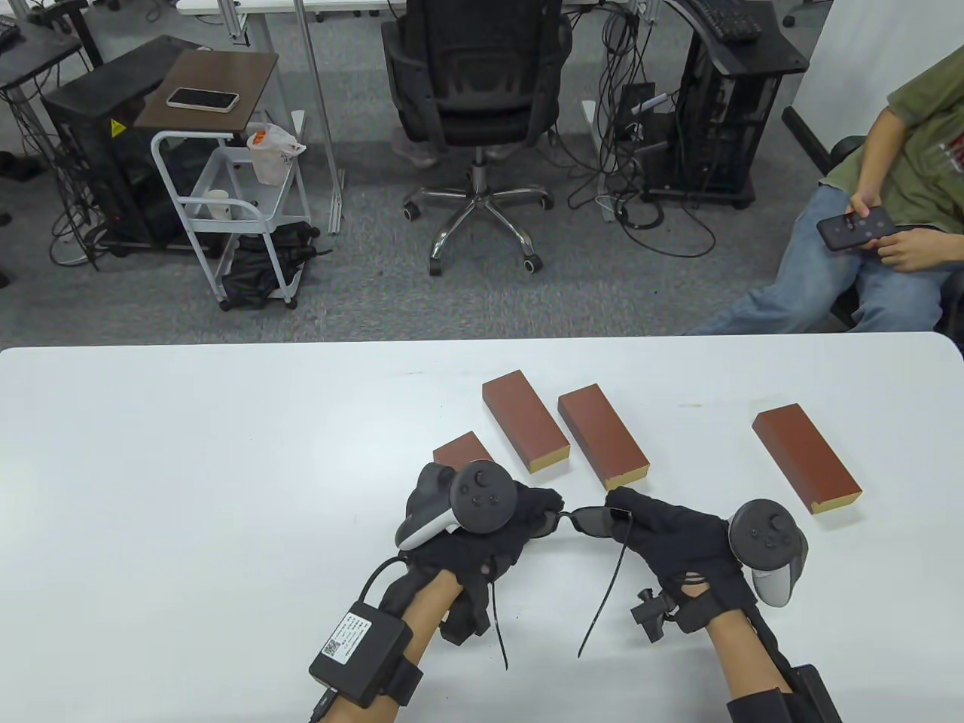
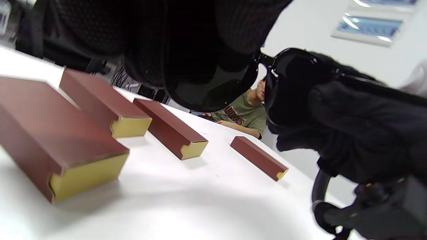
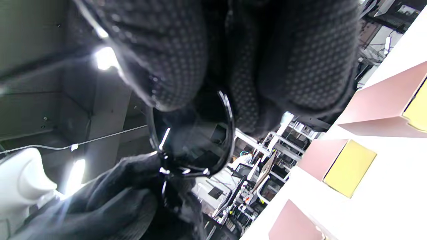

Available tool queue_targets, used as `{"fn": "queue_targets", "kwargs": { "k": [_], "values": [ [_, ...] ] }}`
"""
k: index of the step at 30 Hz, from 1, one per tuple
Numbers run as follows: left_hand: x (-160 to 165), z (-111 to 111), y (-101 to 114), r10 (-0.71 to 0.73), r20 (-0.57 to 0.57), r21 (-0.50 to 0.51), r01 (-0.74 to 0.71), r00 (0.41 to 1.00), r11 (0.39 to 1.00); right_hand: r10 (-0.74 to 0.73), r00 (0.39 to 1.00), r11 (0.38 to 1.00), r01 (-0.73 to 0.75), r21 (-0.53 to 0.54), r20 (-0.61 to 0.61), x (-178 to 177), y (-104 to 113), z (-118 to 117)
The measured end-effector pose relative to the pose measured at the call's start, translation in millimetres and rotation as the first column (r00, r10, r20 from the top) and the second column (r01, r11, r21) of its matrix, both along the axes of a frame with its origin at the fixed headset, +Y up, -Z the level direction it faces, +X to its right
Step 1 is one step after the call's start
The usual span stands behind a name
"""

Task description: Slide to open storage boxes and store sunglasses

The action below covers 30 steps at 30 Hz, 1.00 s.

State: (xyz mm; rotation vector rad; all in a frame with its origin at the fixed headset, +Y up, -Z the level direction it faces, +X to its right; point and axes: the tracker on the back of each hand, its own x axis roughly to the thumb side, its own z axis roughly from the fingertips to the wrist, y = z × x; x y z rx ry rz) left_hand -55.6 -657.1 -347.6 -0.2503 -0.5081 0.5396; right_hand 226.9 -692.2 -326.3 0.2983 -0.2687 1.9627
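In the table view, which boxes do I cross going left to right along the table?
Box half hidden behind the left hand → second box → third box → lone box far right. All four lie shut.

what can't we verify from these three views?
- Nearest storage box: table view, the left hand and its tracker cover most of it.
- Sunglasses: table view, the left lens is hidden under the left hand's fingers, and the right hand covers the frame's other end.
- Whether any box is slid open: table view is too small, right wrist view is blurred.
- Box contents: no view shows inside.
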Motion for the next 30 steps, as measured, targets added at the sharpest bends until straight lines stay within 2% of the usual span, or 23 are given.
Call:
{"fn": "queue_targets", "kwargs": {
  "k": [2,4,6,9,11,12,13,17,20,23,24,26,27,30],
  "values": [
    [-9,0,-6,0.152,-0.018,-0.139,-0.153,0.988,0.978,-0.001,0.998,1.000,0.000,0.003,0.061,1,2,1],
    [-20,3,-15,0.362,-0.091,-0.263,-0.373,0.928,0.890,-0.029,0.995,0.999,0.032,-0.030,0.092,3,2,0],
    [-26,7,-24,0.544,-0.159,-0.314,-0.565,0.824,0.763,-0.085,0.987,0.993,0.095,-0.065,0.135,4,0,1],
    [-29,16,-37,0.759,-0.304,-0.352,-0.808,0.576,0.472,-0.207,0.962,0.961,0.234,-0.148,0.180,1,-6,3],
    [-27,22,-42,0.812,-0.343,-0.376,-0.861,0.473,0.343,-0.273,0.939,0.933,0.312,-0.179,0.211,-3,-8,5],
    [-25,26,-44,0.825,-0.349,-0.383,-0.871,0.444,0.306,-0.304,0.928,0.919,0.346,-0.192,0.215,-6,-9,6],
    [-24,29,-45,0.832,-0.351,-0.377,-0.878,0.429,0.294,-0.326,0.918,0.907,0.372,-0.200,0.228,-8,-9,8],
    [-24,39,-51,0.802,-0.395,-0.268,-0.891,0.448,0.366,-0.367,0.903,0.886,0.413,-0.211,0.224,-15,-12,11],
    [-25,42,-55,0.804,-0.399,-0.230,-0.896,0.442,0.379,-0.372,0.908,0.890,0.408,-0.206,0.190,-18,-13,11],
    [-28,41,-58,0.784,-0.418,-0.212,-0.888,0.460,0.408,-0.370,0.922,0.905,0.386,-0.179,0.117,-20,-15,9],
    [-30,40,-59,0.775,-0.426,-0.198,-0.884,0.467,0.424,-0.392,0.919,0.904,0.394,-0.166,0.046,-21,-16,7],
    [-33,39,-60,0.764,-0.446,-0.174,-0.883,0.466,0.437,-0.466,0.882,0.871,0.444,-0.208,-0.069,-23,-19,5],
    [-34,39,-60,0.762,-0.455,-0.168,-0.885,0.461,0.435,-0.523,0.845,0.838,0.484,-0.254,-0.115,-23,-21,5],
    [-34,40,-60,0.758,-0.465,-0.161,-0.885,0.458,0.436,-0.585,0.802,0.795,0.537,-0.281,-0.122,-24,-24,4]
  ]
}}
